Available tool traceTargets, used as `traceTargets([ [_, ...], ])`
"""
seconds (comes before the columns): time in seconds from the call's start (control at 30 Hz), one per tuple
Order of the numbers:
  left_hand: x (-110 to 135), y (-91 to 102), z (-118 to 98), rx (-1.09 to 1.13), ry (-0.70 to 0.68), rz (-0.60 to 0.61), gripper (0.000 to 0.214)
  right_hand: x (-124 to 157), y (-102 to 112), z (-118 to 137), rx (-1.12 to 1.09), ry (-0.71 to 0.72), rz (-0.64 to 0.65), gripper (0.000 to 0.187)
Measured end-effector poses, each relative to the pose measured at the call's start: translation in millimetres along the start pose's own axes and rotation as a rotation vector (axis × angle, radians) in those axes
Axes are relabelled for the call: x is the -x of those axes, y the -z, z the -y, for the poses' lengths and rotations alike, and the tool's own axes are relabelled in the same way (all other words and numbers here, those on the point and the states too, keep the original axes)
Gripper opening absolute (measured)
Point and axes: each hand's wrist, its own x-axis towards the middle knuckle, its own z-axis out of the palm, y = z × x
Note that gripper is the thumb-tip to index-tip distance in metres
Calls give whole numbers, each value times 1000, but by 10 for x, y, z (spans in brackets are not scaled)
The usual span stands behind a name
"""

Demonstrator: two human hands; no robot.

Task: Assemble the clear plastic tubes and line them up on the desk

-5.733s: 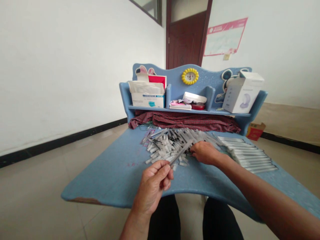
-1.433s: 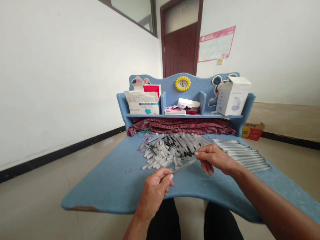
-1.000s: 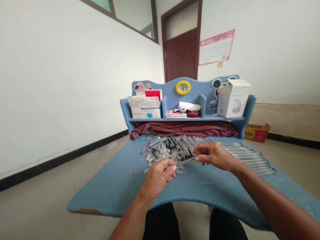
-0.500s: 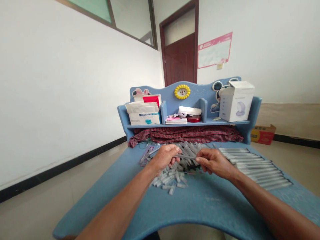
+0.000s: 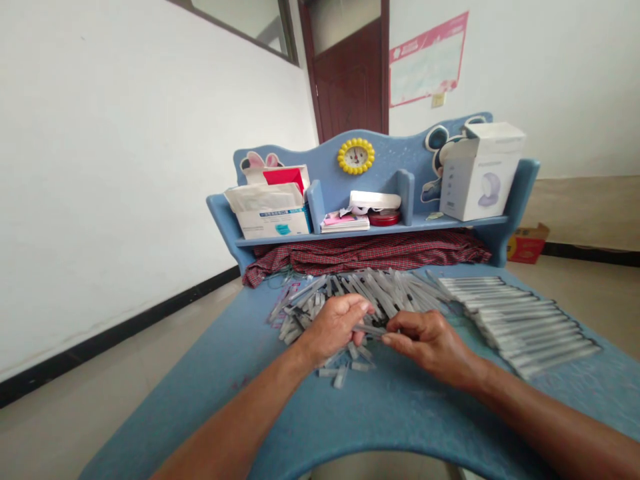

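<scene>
Between my two hands is a slim translucent grey pen barrel point(image 5: 370, 329). The fingers of my left hand point(image 5: 340, 327) wrap round one end, and my right hand point(image 5: 425, 340) pinches the other end between thumb and fingers. Behind the hands lies a loose pile of clear pen barrels point(image 5: 395, 290). Short clear pen caps point(image 5: 340, 377) are scattered below and beside my left hand, which hides some of them. Past my right hand, several pens point(image 5: 520, 320) with dark ends lie side by side in a row.
The blue desk point(image 5: 310, 427) has a curved front edge and a raised shelf point(image 5: 280, 241) at the back, holding a mask box point(image 5: 273, 223), a white box point(image 5: 483, 177) and a red round tin point(image 5: 384, 218). A checked cloth point(image 5: 370, 253) lies bunched beneath the shelf.
The view has tilted down and come closer to the desk. My hands have drawn nearer each other, and less of the barrel shows between them.
</scene>
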Motion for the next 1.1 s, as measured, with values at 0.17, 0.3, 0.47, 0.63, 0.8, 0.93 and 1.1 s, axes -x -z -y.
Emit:
traceTargets([
  [0.17,20,15,43,-129,-51,-30,28,36,-95,31,80,22,-49,22],
  [0.3,52,21,41,-163,-57,-71,28,24,-157,70,105,17,-57,24],
  [0.47,47,49,56,-126,-2,-107,30,-59,-123,100,269,19,-7,22],
  [0.63,10,31,101,-81,29,-91,35,-94,56,168,610,71,95,17],
  [0.8,25,-44,106,-63,-22,-19,40,-100,314,310,830,88,229,18],
  [0.93,9,-20,114,-53,-72,-100,41,-106,762,216,946,-55,286,15],
  [1.1,-24,116,114,-99,-97,-261,33,52,1503,-233,1027,-208,245,18],
])
